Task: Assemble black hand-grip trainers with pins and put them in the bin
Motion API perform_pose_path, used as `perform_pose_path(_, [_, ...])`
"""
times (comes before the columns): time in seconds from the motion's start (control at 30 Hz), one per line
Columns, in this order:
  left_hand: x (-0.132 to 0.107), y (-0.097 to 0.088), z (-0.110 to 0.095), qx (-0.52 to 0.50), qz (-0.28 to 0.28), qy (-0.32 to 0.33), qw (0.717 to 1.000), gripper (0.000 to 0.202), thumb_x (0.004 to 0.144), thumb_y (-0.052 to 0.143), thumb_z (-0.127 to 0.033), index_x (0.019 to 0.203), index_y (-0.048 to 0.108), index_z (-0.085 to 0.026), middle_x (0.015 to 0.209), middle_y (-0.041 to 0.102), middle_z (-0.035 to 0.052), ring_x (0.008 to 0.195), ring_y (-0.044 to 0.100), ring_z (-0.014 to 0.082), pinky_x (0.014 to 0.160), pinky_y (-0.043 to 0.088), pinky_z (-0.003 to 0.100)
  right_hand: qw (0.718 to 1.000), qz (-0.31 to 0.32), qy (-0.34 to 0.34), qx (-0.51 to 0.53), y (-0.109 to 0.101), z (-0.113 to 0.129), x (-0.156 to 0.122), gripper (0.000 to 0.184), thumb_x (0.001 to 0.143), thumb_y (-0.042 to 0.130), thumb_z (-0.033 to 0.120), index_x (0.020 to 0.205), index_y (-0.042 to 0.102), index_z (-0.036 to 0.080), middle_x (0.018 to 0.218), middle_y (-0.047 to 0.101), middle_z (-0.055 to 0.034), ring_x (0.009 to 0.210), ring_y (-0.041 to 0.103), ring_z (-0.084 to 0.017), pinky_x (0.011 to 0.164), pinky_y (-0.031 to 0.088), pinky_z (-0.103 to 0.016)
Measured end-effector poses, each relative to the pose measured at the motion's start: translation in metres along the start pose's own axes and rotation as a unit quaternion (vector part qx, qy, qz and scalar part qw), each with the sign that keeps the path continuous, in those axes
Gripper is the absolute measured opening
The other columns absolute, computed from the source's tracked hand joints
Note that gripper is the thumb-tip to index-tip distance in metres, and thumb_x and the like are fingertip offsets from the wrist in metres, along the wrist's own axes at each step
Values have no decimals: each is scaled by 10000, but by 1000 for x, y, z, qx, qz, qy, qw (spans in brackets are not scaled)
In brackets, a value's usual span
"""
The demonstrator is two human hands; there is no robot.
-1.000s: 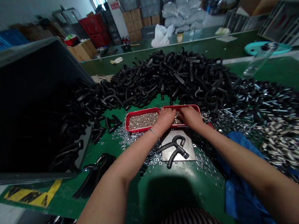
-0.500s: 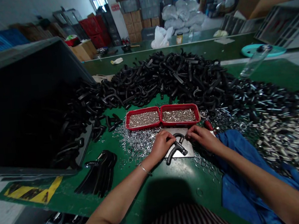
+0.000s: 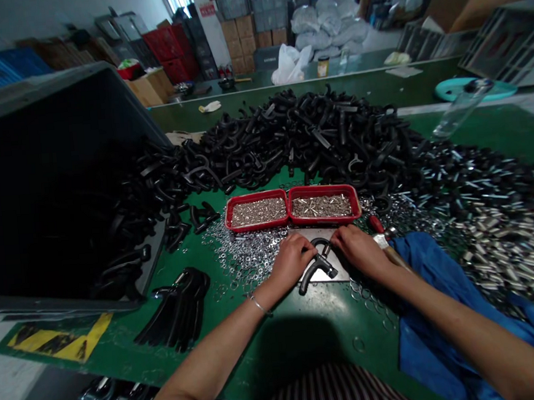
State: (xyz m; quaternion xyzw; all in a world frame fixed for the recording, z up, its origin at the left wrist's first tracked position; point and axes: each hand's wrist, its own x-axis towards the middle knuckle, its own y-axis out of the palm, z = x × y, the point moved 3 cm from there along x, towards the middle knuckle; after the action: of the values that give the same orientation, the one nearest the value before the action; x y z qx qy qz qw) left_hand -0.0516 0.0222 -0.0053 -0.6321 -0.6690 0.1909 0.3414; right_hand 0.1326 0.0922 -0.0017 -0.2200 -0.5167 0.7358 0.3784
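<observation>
A black curved, forked handle part (image 3: 313, 269) lies on a flat metal plate (image 3: 344, 272) in front of me. My left hand (image 3: 294, 256) is closed on its upper side, thumb and fingertips pinching it. Close to the part's far curved end, my right hand (image 3: 356, 247) has its fingertips pressed together; whatever they hold is too small or hidden to make out. A short metal pin shows on the part between my hands. Just beyond the plate stand two red trays, the left tray (image 3: 257, 228) and the right tray (image 3: 358, 202), filled with small metal pieces.
Black handle parts (image 3: 307, 129) are heaped behind the trays. A grey crate (image 3: 154, 258) lies tipped at left, near a stack of black parts (image 3: 176, 312). Loose washers (image 3: 247, 251) surround the plate. At right are a hammer (image 3: 394, 255), blue cloth (image 3: 423, 311) and metal sleeves (image 3: 506, 249).
My right hand has shifted slightly left, nearer the curved end of the black part, uncovering more of the hammer. My left hand keeps its hold. The camera view moved a little.
</observation>
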Motion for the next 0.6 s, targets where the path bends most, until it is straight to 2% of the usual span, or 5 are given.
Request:
perform_pose_path(0.1, [0, 2, -4, 11, 1, 2, 1000, 91, 881, 659, -204, 801, 620, -183, 883, 616, 29, 929, 576, 197, 888, 452, 346, 987, 31, -72, -144, -4, 17, 2, 197, 967, 439, 166, 896, 620, 137, 867, 673, -151, 907, 588, -285, 788, 444, -352])
perform_pose_path(0.2, [-1, 3, -5, 7, -14, -19, 1000, 96, 887, 645, -190, 800, 605, -179, 869, 606, 25, 921, 578, 192, 872, 460, 335, 976, 83, -91, -182, -7, 29, 14, 186, 931, 446, 74, 921, 627, 117, 919, 691, -174, 968, 601, -298, 797, 445, -349])
perform_pose_path(0.33, [-3, 3, -9, 46, -9, -13, 999, 104, 906, 618, -193, 806, 596, -177, 879, 600, 31, 935, 570, 199, 878, 459, 342, 978, 116, -61, -159, -20, 17, 18, 123, 965, 522, 225, 973, 612, 141, 950, 721, -140, 892, 665, -258, 707, 455, -301])
perform_pose_path(0.5, [-5, 6, -13, 122, 30, 53, 991, 117, 957, 539, -218, 887, 619, -169, 957, 608, 64, 944, 559, 214, 886, 459, 366, 983, 44, 72, -162, -43, -33, -47, 181, 997, 450, 326, 1039, 546, 179, 938, 706, -116, 780, 674, -242, 592, 432, -303])
perform_pose_path(0.6, [-3, 8, -12, 155, 51, 87, 983, 159, 973, 512, -244, 915, 639, -168, 987, 622, 80, 957, 554, 224, 884, 459, 372, 975, 9, 91, -205, -45, -56, -97, 185, 962, 471, 365, 941, 541, 195, 895, 667, -154, 778, 641, -293, 557, 413, -348])
